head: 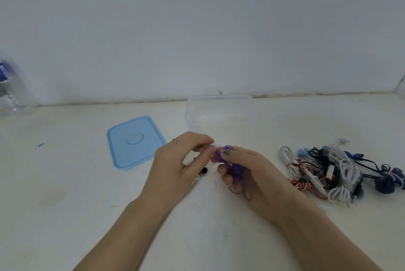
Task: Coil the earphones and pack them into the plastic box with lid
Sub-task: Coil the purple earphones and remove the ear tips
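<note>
2 hands (179, 167) (252, 172) grasp purple earphones (235, 171); earbuds hidden; clear box (219, 113) faint behind.

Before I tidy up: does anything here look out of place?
Little. A black earbud lies loose on the table below the left hand, apart from the pile. The lid is off the box.

Lighting was soft, even and cool-tinted, with faint shadows. Wide-angle distortion curved the edges; a bottle (9, 88) at far left appeared blurred.
</note>
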Action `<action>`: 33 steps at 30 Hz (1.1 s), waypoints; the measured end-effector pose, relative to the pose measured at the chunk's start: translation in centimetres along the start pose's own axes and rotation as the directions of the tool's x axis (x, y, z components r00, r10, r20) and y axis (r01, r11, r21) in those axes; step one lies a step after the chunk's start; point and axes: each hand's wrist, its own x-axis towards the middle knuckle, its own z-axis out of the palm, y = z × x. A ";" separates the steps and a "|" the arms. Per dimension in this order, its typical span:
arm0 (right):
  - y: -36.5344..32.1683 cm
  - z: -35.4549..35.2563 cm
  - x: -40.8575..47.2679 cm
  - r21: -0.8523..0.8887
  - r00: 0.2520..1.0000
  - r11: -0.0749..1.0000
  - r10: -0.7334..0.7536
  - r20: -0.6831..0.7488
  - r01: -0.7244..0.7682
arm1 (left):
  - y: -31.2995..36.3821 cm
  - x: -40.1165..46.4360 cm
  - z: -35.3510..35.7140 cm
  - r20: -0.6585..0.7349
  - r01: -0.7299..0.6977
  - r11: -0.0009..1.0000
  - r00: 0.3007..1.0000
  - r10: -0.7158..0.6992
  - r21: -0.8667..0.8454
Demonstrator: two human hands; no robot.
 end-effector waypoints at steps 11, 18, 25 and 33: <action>0.1 -0.2 0.3 0.094 0.995 0.994 -0.037 -0.097 0.046 | 0.1 -0.2 0.0 0.064 0.092 0.995 0.994 -0.090 -0.039; 0.3 -0.3 0.4 0.101 0.992 0.992 -0.072 -0.102 0.082 | 0.3 -0.3 -0.2 0.167 0.030 0.998 0.986 -0.021 -0.055; 0.5 -0.3 0.4 0.086 0.995 0.993 -0.078 -0.060 0.083 | 0.1 -0.2 0.0 0.193 0.009 0.999 0.981 0.001 -0.049; 0.6 0.1 0.2 -0.026 0.989 0.992 -0.123 -0.083 0.121 | 0.1 0.0 0.4 0.173 0.153 0.987 0.975 -0.142 -0.057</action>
